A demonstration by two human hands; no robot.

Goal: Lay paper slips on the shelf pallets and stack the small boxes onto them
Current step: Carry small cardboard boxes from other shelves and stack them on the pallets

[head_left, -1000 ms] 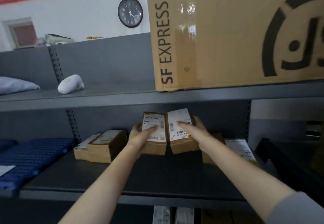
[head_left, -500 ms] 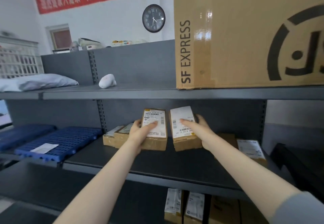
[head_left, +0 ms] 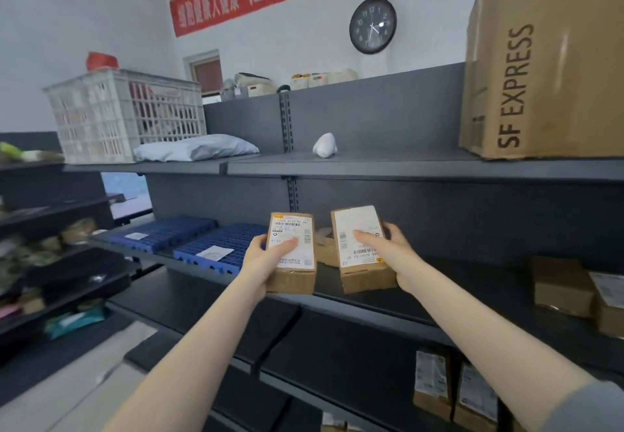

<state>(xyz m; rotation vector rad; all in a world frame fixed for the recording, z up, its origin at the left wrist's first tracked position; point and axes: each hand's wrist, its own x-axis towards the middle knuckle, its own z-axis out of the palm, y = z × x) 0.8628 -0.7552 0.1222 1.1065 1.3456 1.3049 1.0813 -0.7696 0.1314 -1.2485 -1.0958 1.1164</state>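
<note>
Over the grey shelf (head_left: 472, 283), left hand (head_left: 266, 259) grips one parcel box (head_left: 293, 279), right hand (head_left: 396, 257) a second box (head_left: 368, 276), likely for the blue pallets (head_left: 243, 239).

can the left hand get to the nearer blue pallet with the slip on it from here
Probably yes. The nearer blue pallet lies just left of the left hand at the same level, nothing visible between them, though that hand grips a small box.

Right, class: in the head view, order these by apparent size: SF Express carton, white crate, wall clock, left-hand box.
1. SF Express carton, though cropped.
2. white crate.
3. left-hand box and wall clock: unranked; the box is nearer.
</note>
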